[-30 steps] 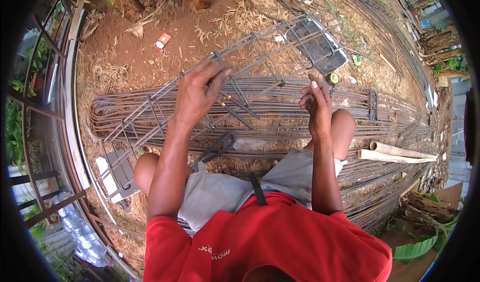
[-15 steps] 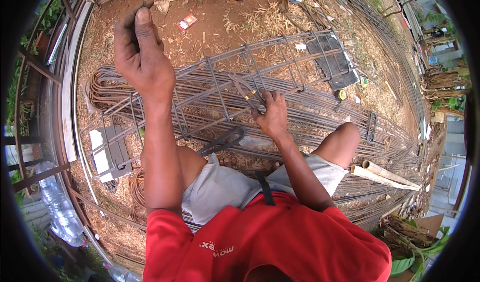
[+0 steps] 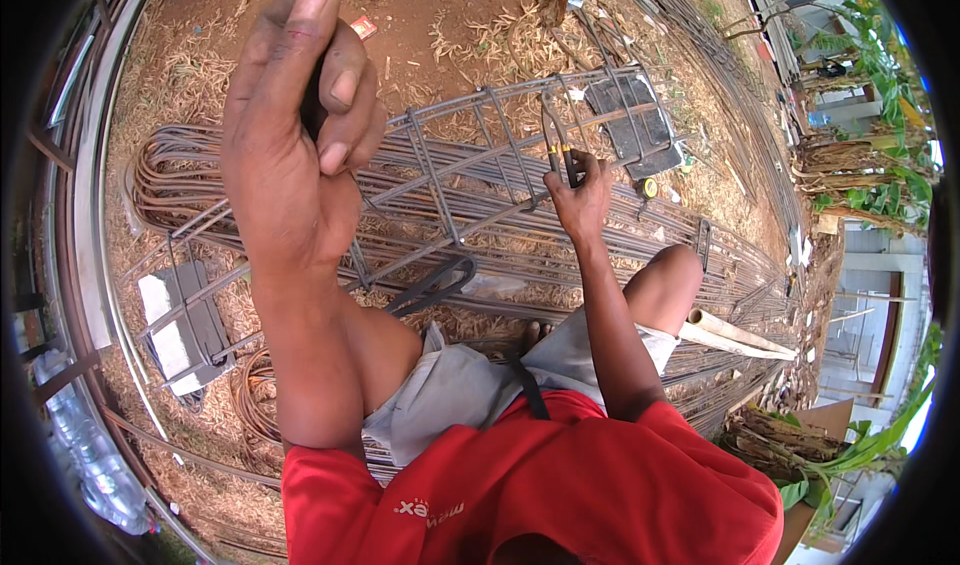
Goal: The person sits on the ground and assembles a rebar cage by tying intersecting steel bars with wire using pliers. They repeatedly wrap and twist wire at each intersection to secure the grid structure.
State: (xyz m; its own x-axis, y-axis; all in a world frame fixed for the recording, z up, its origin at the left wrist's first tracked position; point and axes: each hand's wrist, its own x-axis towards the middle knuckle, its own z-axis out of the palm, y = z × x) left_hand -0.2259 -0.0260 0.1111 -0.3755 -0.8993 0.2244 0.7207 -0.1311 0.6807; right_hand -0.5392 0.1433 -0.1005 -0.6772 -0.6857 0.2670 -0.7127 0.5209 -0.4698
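Right hand (image 3: 583, 197) is gripping pincers (image 3: 556, 143) nose-down at a rebar cage (image 3: 470, 180) joint lying across the ground ahead, left hand (image 3: 295, 130) is raised close, fingers curled shut, contents hidden so can't tell

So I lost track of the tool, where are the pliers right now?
In the head view the pliers are right of centre, held upright in the right hand against the steel bar cage, left of the dark flat block.
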